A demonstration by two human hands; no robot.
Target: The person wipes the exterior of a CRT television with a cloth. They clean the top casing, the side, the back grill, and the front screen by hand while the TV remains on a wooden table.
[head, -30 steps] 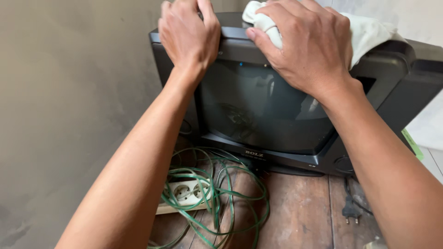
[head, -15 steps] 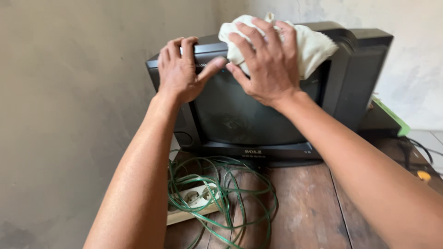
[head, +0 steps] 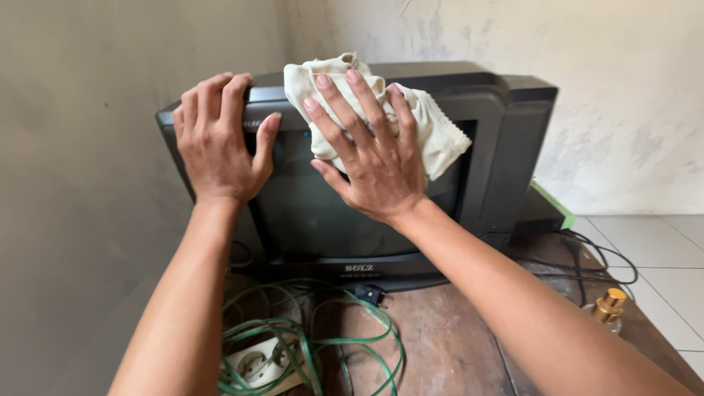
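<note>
Cloth: (head: 433,128) cream, soft and crumpled, with a stitched hem; it lies over the top front edge of the TV (head: 513,147) and hangs onto the upper screen, partly covered by the hand.
Right hand: (head: 370,158) palm down, flat on the cloth, fingers spread wide and pointing up, pressing the cloth against the glass; forearm runs down to the lower right corner and is cut off there.
Left hand: (head: 216,143) hooked over the TV's top left corner, four fingers curled close together over the edge, thumb on the front bezel; it grips the casing.
TV: boxy, dark plastic shell with a curved, glossy grey screen; its back is hidden and the lower left is behind the left forearm.
Table: (head: 447,345) worn brown wood, scuffed; the TV stands on it.
Cable: (head: 330,341) thin green cord in loose loops on the table in front of the TV.
Socket strip: (head: 260,363) white plastic, under the cord, partly cut off by the frame.
Brass piece: (head: 609,304) small, golden, right of the table; hard to make out.
Wall: (head: 88,183) rough grey plaster.
</note>
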